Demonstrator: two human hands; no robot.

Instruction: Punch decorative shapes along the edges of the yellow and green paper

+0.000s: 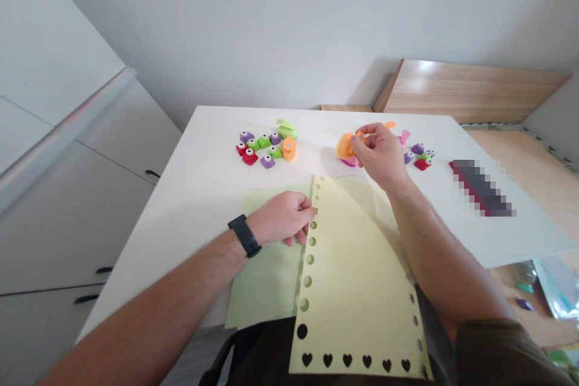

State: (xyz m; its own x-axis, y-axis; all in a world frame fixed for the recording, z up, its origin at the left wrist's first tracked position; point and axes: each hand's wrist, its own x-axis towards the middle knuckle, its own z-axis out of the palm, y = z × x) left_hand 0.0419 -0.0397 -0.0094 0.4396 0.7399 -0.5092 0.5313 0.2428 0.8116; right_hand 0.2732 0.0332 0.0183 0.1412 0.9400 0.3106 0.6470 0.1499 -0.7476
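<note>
A pale yellow sheet of paper (357,265) reaches from the table over my lap. Round holes line its left edge, hearts its near edge, and small shapes its far left and right edges. My left hand (284,217), with a dark watch on the wrist, is closed in a pinch on the sheet's left edge. Past the sheet's far edge, my right hand (380,151) has its fingers closed on an orange craft punch (345,146). Something pink (350,162) shows just under that punch. Light green paper (266,277) lies beneath the yellow sheet on the left.
Several small punches (268,161) in purple, red and green sit at the back left, beside a larger orange punch (289,148) and a green one (286,129). More small punches (423,164) lie right of my right hand. A blurred dark object (482,187) is farther right.
</note>
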